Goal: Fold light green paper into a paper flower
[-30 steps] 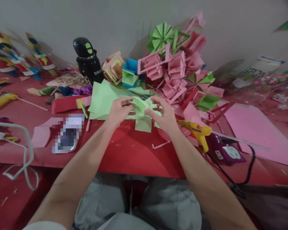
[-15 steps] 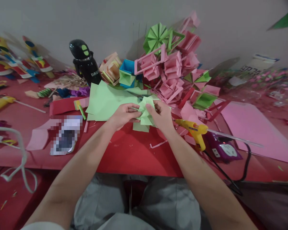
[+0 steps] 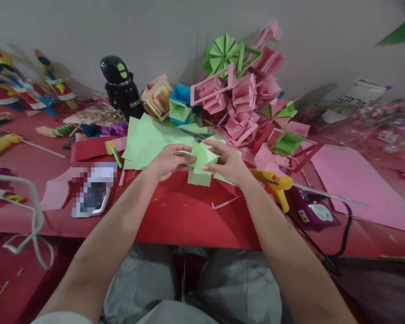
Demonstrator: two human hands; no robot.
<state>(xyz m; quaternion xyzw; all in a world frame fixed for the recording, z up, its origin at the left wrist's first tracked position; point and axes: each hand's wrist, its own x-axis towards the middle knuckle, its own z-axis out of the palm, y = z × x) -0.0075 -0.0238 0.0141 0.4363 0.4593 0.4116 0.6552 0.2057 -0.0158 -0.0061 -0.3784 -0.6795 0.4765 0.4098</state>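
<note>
My left hand [image 3: 167, 163] pinches folded green paper [image 3: 200, 156]; my right hand [image 3: 232, 165], fingers apart, flanks it. Behind it, scissors [image 3: 201, 136] lie half hidden; the blue box [image 3: 181, 93] shows me a dim, unclear inside.

Dim, flat light here, and the grey wall [image 3: 155, 27] sank to black at the far right corner! Soft shadows spread across it behind the pink paper pile [image 3: 245, 92] and left of the bag [image 3: 367, 92]; the source was impossible to place. At centre, the green paper [image 3: 200, 157] came up pale, its creases soft. Beneath the tabletop [image 3: 192, 216], deep gloom. Coarse pixel blocks masked the phone [image 3: 94, 191], and out left the rocket-shaped figures [image 3: 50, 74] leaned, stretched and smeared!
</note>
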